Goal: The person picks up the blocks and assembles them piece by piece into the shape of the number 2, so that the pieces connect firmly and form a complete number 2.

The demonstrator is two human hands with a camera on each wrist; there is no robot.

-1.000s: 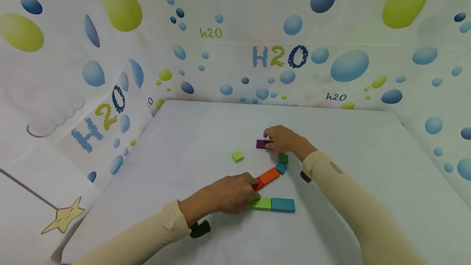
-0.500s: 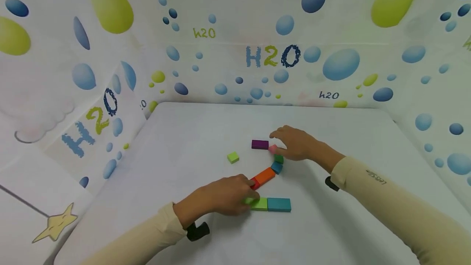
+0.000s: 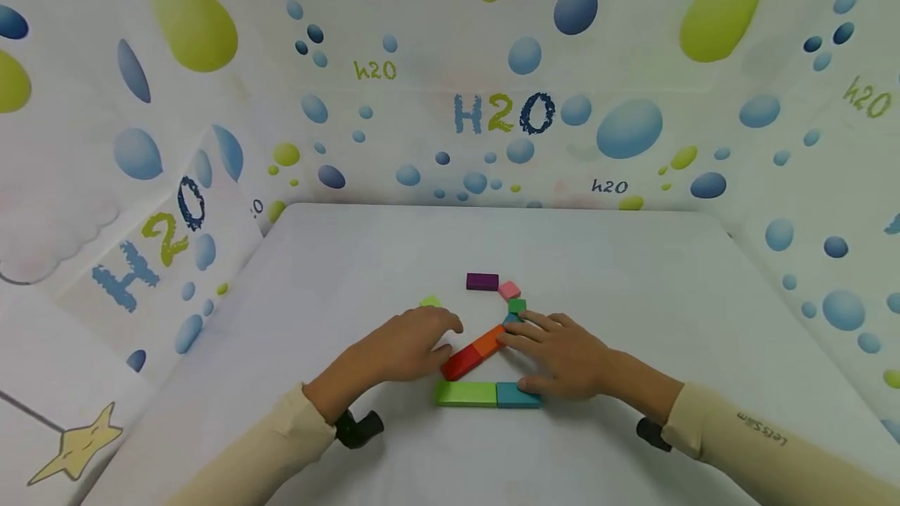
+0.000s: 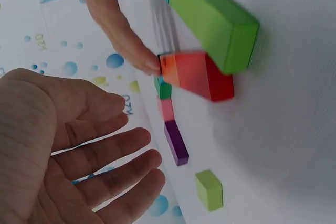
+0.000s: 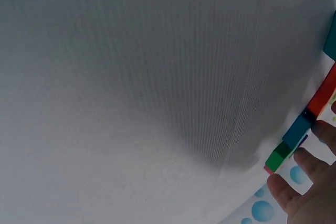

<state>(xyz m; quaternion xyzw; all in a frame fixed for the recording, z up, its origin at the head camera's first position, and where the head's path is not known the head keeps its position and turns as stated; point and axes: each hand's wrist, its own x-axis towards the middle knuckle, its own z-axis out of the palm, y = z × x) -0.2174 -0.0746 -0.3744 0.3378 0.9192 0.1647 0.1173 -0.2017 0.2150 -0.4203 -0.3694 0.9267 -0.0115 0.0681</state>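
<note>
My left hand [image 3: 404,346] hovers beside the left end of the red block [image 3: 460,364], and in the left wrist view its fingers are loosely spread with nothing held. The right hand [image 3: 566,361] spreads over the row's right side. Its thumb touches the teal block [image 3: 519,395], which lies end to end with a long light green block [image 3: 467,394]. Its fingertips are at the orange block [image 3: 489,343] and the blue cube [image 3: 509,320], partly hiding them. From there the row curves on through a green cube [image 3: 516,306], a pink cube [image 3: 509,290] and a purple block [image 3: 482,282].
A lime cube [image 3: 430,301] lies apart, mostly hidden behind the left hand in the head view but whole in the left wrist view. Everything rests on a white table [image 3: 351,248]. Patterned walls [image 3: 394,123] stand behind and at the sides.
The right hand has left the purple and pink blocks and come nearer, down to the orange and teal blocks. My left hand has lifted off the red and light green blocks and shifted left.
</note>
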